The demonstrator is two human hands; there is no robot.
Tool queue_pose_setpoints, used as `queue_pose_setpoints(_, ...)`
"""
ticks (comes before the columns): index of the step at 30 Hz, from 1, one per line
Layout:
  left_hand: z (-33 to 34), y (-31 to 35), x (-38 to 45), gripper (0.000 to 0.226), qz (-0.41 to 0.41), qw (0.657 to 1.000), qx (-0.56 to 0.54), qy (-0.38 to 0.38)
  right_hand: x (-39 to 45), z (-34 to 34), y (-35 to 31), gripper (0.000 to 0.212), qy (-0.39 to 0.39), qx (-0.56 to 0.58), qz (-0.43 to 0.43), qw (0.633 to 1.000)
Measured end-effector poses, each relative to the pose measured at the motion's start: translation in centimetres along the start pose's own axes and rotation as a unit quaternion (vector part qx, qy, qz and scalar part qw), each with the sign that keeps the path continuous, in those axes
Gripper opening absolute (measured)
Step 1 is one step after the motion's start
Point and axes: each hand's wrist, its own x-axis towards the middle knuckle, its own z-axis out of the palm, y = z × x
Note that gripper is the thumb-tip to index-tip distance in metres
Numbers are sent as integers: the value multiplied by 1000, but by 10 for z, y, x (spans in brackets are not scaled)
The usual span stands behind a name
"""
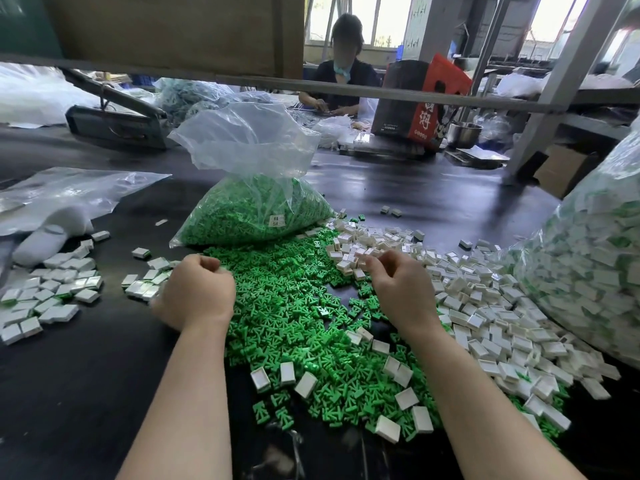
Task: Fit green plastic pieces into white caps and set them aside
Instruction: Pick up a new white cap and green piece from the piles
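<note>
1. Head view: dark table (86,375) strewn with small plastic parts, both bare forearms reaching in from the near edge.
2. Left hand (194,292) at centre-left, fingers curled under into a loose fist, knuckles up; cannot tell whether anything sits inside the curl.
3. Right hand (398,289) well apart from it to the right, fingers bent and fingertips drawn together at the far edge of the white pile; contents of the pinch too small to tell.
4. Green plastic pieces (294,323) heaped loose between and beneath the two hands, spreading toward the near edge.
5. White caps (485,323) heaped to the right of the green heap, a few lying scattered on top of it.
6. Finished caps (45,296) spread flat at the left, apart from both heaps.
7. Clear bag of green pieces (252,209) just beyond the green heap, mouth open and standing up.
8. Large clear bag of assembled pieces (595,271) at the far right edge.
9. Another person (343,81) seated across the table, far side, beside a red and black box (422,102).
</note>
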Motion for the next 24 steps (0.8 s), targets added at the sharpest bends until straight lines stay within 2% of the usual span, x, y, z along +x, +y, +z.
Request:
queue_pose_setpoints(5,0,-4,-2,16,7,996,82,20,0,-5,8,10,17,-179,34,983)
queue_pose_setpoints(8,0,-4,-4,21,16,994,106,20,-2,-6,10,13,37,-302,26,952)
queue_pose_setpoints(12,1,3,-6,29,47,990,136,14,-3,-7,12,23,14,-414,66,908)
queue_pose_setpoints(15,5,11,-9,21,116,991,67,7,-2,-8,14,27,-11,-444,88,892)
queue_pose_setpoints(18,13,23,-22,16,196,978,-47,-49,-2,-8,14,25,-17,-451,89,888)
queue_pose_setpoints(20,18,31,-33,14,234,967,-73,-75,-2,-6,16,25,-10,-461,84,883)
queue_pose_setpoints(24,31,42,-51,12,280,947,-88,-130,-1,-3,21,29,6,-401,25,916)
